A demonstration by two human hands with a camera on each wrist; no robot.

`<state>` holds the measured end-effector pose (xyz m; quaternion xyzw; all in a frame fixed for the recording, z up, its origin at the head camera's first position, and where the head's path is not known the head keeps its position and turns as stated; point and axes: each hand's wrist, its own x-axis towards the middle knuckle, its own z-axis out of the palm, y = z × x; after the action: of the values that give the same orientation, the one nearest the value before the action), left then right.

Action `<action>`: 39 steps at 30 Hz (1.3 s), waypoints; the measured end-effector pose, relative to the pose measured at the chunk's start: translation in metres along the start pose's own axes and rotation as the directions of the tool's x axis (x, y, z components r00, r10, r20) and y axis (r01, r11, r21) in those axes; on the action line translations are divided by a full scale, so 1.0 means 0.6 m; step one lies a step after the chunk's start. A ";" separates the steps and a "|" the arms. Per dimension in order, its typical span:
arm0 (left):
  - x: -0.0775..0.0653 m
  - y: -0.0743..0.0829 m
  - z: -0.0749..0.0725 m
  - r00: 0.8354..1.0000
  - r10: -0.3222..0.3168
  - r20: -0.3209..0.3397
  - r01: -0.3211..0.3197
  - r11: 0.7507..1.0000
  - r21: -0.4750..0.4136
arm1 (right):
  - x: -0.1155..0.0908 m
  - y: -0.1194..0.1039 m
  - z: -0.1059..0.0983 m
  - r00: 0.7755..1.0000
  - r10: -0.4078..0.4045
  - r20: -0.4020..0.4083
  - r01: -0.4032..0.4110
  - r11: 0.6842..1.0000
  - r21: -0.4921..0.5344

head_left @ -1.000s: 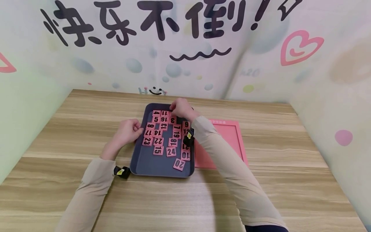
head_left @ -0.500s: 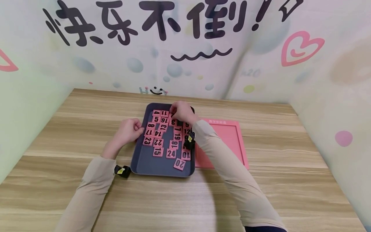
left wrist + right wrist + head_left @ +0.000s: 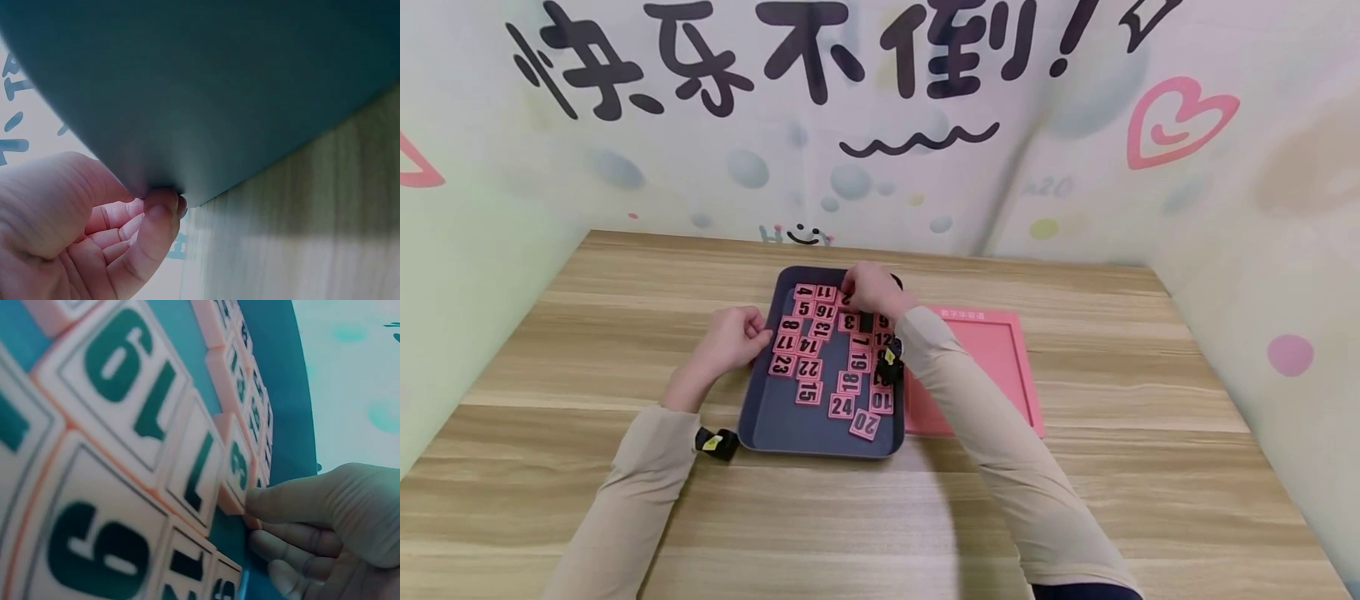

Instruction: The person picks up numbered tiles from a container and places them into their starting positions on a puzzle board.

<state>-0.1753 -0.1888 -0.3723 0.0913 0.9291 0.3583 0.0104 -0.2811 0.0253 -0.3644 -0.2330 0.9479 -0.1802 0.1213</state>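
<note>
A dark grey tray (image 3: 805,429) holds several pink number tiles, laid in loose columns. At its left rim my left hand (image 3: 730,337) pinches the edge; the left wrist view shows thumb and fingers at the tray's border. My right hand (image 3: 872,290) reaches over the tray's far end, its thumb and curled fingers pinching the tile marked 2 (image 3: 847,300), which is partly covered. Lined up below it are tile 3 (image 3: 848,322), tile 7 (image 3: 860,342), tile 19 (image 3: 859,361), tile 18 (image 3: 849,382) and tile 24 (image 3: 842,407). In the right wrist view the thumb lies beside tile 3 (image 3: 237,464).
A pink square frame (image 3: 992,358) with a raised border lies just right of the tray, partly beneath the right forearm. Tile 20 (image 3: 865,424) sits askew near the tray's front right corner. Behind the wooden table (image 3: 625,333) stands a printed wall sheet (image 3: 880,192).
The column with tiles 3, 7, 19, 18 and 24 has slid slightly toward the tray's near end, the right hand shifting with it. Tile 2 shows more now. The left hand stays put.
</note>
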 end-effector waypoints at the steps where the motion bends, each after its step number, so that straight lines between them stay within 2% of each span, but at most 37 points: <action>1: 0.000 0.000 0.000 1.000 0.002 0.001 -0.002 1.000 -0.001 | 0.000 0.000 0.000 1.000 -0.005 0.001 0.005 1.000 -0.002; 10: 0.001 0.003 0.002 1.000 0.009 0.009 -0.009 1.000 -0.008 | -0.011 0.003 -0.016 1.000 0.002 0.013 -0.003 0.999 0.040; 17: 0.002 0.004 0.002 1.000 0.004 0.008 -0.004 1.000 -0.013 | -0.028 0.007 -0.045 0.996 -0.073 -0.045 0.077 0.991 0.110; 22: 0.001 0.003 0.000 1.000 0.000 0.005 0.000 1.000 -0.012 | -0.052 0.013 -0.066 0.993 -0.083 -0.085 0.093 0.988 0.124; 28: 0.001 0.003 0.001 1.000 -0.001 0.001 0.001 1.000 -0.003 | -0.086 0.042 -0.078 0.990 -0.066 -0.126 0.083 0.988 0.129; 34: 0.002 0.001 0.003 1.000 0.007 -0.003 -0.007 1.000 -0.002 | -0.126 0.080 -0.083 0.983 -0.058 -0.173 0.089 0.980 0.178; 39: 0.000 0.001 0.002 1.000 0.006 -0.003 -0.006 1.000 -0.001 | -0.155 0.114 -0.079 0.982 -0.059 -0.182 0.096 0.975 0.200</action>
<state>-0.1750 -0.1872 -0.3729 0.0936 0.9286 0.3591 0.0079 -0.2433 0.1406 -0.3351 -0.2394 0.9210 -0.3025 0.0542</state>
